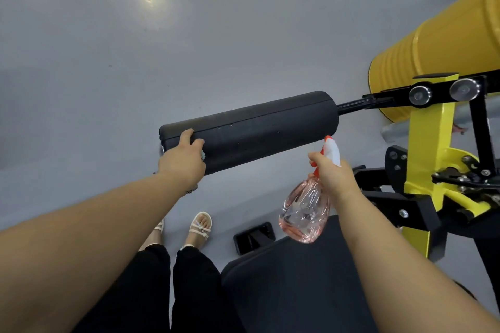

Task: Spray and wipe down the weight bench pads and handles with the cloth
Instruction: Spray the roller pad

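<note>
— Head view: where's our cloth (203, 156)?
— Under our left hand (184, 161), fingers clenched on it against the black roller pad (251, 130), at its free end.
— Our right hand (334, 176)?
— Fingers grasping the pink spray bottle (305, 211), nozzle beside the pad.

The grey floor (108, 62) (glossy) bears the yellow bench frame (427, 143) and two sandalled feet (201, 226).

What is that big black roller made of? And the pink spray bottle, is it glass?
The roller pad looks like foam under matte black vinyl or rubber: dull, softly rounded, with a seam. The spray bottle is probably clear pink plastic, not glass: see-through, glossy, with a white and orange trigger head.
</note>
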### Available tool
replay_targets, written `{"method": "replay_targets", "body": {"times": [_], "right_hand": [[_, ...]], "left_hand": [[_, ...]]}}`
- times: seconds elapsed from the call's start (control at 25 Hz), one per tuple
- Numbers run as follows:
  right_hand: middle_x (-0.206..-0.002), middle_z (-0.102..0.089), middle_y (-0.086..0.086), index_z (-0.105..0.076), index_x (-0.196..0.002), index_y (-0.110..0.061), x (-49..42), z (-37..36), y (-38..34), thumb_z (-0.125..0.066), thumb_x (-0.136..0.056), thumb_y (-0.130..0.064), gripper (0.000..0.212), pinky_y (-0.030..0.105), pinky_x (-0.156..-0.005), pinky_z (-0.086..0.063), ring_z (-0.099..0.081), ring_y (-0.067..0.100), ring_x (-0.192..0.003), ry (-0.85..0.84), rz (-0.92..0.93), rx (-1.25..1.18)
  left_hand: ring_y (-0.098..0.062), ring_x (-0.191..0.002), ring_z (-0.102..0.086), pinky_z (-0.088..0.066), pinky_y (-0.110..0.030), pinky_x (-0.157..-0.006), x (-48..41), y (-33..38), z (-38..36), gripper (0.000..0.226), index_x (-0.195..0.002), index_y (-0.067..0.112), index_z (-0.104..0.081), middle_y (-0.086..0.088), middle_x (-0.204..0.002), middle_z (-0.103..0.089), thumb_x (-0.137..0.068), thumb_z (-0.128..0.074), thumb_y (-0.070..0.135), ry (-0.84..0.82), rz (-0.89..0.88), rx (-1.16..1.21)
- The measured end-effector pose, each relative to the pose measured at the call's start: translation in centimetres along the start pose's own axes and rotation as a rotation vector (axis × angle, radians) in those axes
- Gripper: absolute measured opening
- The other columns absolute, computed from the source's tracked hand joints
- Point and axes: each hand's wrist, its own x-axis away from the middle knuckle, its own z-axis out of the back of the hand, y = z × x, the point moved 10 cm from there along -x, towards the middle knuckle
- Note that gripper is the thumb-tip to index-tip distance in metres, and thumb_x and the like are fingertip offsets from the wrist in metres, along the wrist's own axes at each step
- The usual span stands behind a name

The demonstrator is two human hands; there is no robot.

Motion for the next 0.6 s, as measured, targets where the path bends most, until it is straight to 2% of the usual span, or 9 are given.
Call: {"method": "replay_targets", "body": {"times": [0.08, 0.12, 0.16, 0.24, 0.28, 0.32, 0.4, 0.48, 0.6], "right_hand": [[-0.078, -0.056, 0.007, -0.059, -0.088, -0.016, 0.6, 0.1, 0.7, -0.057, -0.086, -0.02, 0.006, 0.035, -0.07, -0.046, -0.053, 0.018, -0.066, 0.005, -0.021, -0.117], [-0.075, -0.056, 0.006, -0.057, -0.08, -0.019, 0.9, 0.2, 0.7, -0.057, -0.085, -0.017, 0.005, 0.034, -0.068, -0.046, -0.051, 0.016, -0.063, 0.006, -0.015, -0.162], [-0.076, -0.056, 0.006, -0.055, -0.077, -0.022, 1.3, 0.6, 0.8, -0.058, -0.085, -0.017, 0.01, 0.035, -0.068, -0.046, -0.051, 0.016, -0.062, 0.005, -0.006, -0.194], [-0.081, -0.059, 0.006, -0.058, -0.082, -0.023, 2.1, 1.0, 1.0, -0.061, -0.085, -0.025, 0.005, 0.038, -0.074, -0.05, -0.054, 0.017, -0.066, -0.029, 0.047, -0.204], [-0.087, -0.061, 0.006, -0.061, -0.089, -0.023, 2.7, 1.1, 1.0, -0.063, -0.085, -0.029, 0.008, 0.041, -0.078, -0.051, -0.057, 0.017, -0.071, -0.064, 0.078, -0.228], [-0.093, -0.064, 0.006, -0.063, -0.096, -0.026, 3.3, 1.3, 1.0, -0.065, -0.085, -0.033, 0.013, 0.042, -0.081, -0.052, -0.06, 0.018, -0.075, -0.087, 0.102, -0.26], [-0.1, -0.067, 0.005, -0.066, -0.096, -0.037, 4.4, 2.4, 0.7, -0.068, -0.084, -0.036, 0.013, 0.042, -0.081, -0.054, -0.062, 0.018, -0.076, -0.091, 0.197, -0.357], [-0.1, -0.068, 0.001, -0.067, -0.094, -0.042, 5.6, 3.9, 0.6, -0.069, -0.082, -0.037, 0.014, 0.037, -0.076, -0.055, -0.061, 0.017, -0.074, -0.055, 0.278, -0.474], [-0.102, -0.069, -0.004, -0.064, -0.105, -0.032, 7.2, 7.2, 1.9, -0.063, -0.081, -0.038, 0.025, 0.024, -0.073, -0.052, -0.063, 0.012, -0.078, 0.07, 0.377, -0.589]], "left_hand": [[-0.03, -0.101, -0.057, -0.052, -0.035, -0.072, 0.0, 1.5, 0.2, 0.044, -0.135, 0.027, -0.041, 0.003, -0.15, -0.019, -0.092, -0.05, 0.02, -0.016, -0.056, -0.007], [-0.027, -0.102, -0.057, -0.052, -0.036, -0.075, 0.4, 2.9, 0.3, 0.04, -0.132, 0.029, -0.045, 0.003, -0.145, -0.029, -0.093, -0.048, 0.02, -0.036, -0.109, 0.002], [-0.024, -0.103, -0.056, -0.051, -0.035, -0.079, 1.0, 4.8, 0.1, 0.036, -0.128, 0.031, -0.05, 0.003, -0.138, -0.038, -0.093, -0.047, 0.022, -0.073, -0.174, 0.033], [-0.02, -0.11, -0.052, -0.047, -0.033, -0.089, 3.0, 9.0, -0.6, 0.033, -0.124, 0.035, -0.052, 0.004, -0.129, -0.047, -0.091, -0.05, 0.031, -0.21, -0.303, 0.181], [-0.018, -0.115, -0.05, -0.044, -0.031, -0.094, 4.5, 11.2, -1.3, 0.041, -0.128, 0.037, -0.048, 0.006, -0.13, -0.046, -0.088, -0.056, 0.039, -0.324, -0.355, 0.275], [-0.017, -0.12, -0.047, -0.04, -0.029, -0.098, 6.2, 13.3, -1.9, 0.058, -0.134, 0.039, -0.04, 0.007, -0.134, -0.044, -0.082, -0.063, 0.046, -0.451, -0.396, 0.348], [-0.014, -0.126, -0.043, -0.034, -0.026, -0.102, 9.1, 16.9, -3.2, 0.094, -0.143, 0.038, -0.023, 0.01, -0.139, -0.04, -0.067, -0.076, 0.053, -0.619, -0.479, 0.353], [-0.012, -0.126, -0.045, -0.036, -0.028, -0.105, 10.5, 19.4, -4.0, 0.111, -0.143, 0.039, -0.019, 0.014, -0.139, -0.043, -0.054, -0.083, 0.055, -0.605, -0.591, 0.292], [-0.009, -0.12, -0.05, -0.041, -0.031, -0.103, 11.3, 22.5, -4.3, 0.114, -0.142, 0.037, -0.022, 0.015, -0.134, -0.049, -0.049, -0.084, 0.057, -0.487, -0.712, 0.195]]}}
